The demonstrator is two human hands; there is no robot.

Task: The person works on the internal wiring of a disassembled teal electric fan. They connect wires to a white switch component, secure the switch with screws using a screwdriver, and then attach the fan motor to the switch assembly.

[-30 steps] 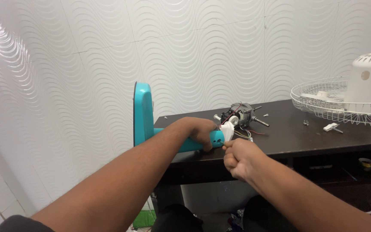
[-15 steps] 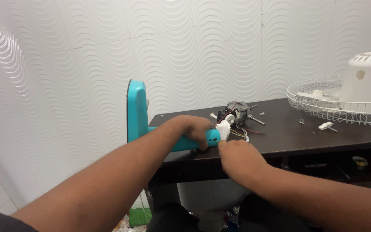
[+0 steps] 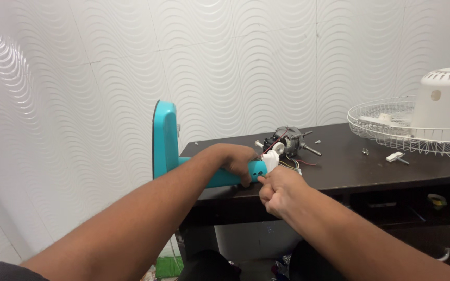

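**Hands closing on the white fitting**

Your left hand (image 3: 238, 162) is still clamped on the teal stand (image 3: 220, 174), which lies on its side at the tabletop's (image 3: 350, 169) left end. Your right hand (image 3: 279, 190) has crept up from below the edge and now pinches the white fitting (image 3: 270, 160) at the stand's tip, so the work stays on that joint. Behind it lies the motor (image 3: 286, 141); a wire guard (image 3: 391, 130) and white housing (image 3: 446, 104) sit far right. The wall (image 3: 79, 78) is white wave-patterned panelling.

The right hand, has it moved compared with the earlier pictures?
Yes, slightly. The right hand was earlier just below the small white plastic part; now it sits a little lower against the dark wooden table edge, thumb touching that part.
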